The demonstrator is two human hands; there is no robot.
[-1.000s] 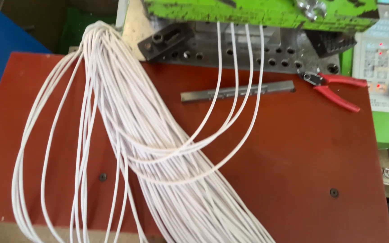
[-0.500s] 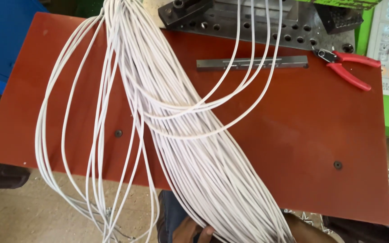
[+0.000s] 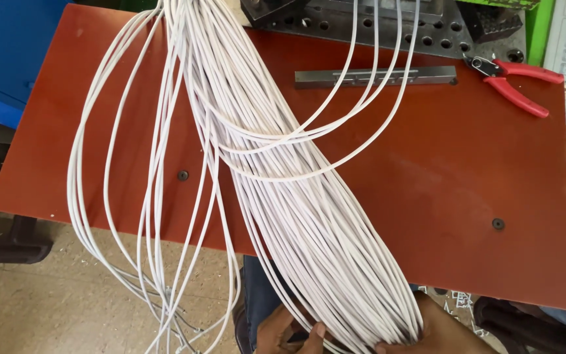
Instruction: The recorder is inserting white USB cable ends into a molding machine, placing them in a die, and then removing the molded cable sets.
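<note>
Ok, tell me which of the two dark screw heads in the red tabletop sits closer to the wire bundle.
The left screw head, lying among the white wires; the other screw head sits apart on bare board.

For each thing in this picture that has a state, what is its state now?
White wires: bundled, lying slantwise across the board, loose loops hanging over its near edge.
Left hand: fingers on the bundle's lower end.
Right hand: against the bundle's lower end; grip hidden.
Red-handled pliers: lying flat, handles spread, untouched.
Metal bar: lying flat, some wires crossing it.
Red-brown board: flat, two screws showing.
</note>
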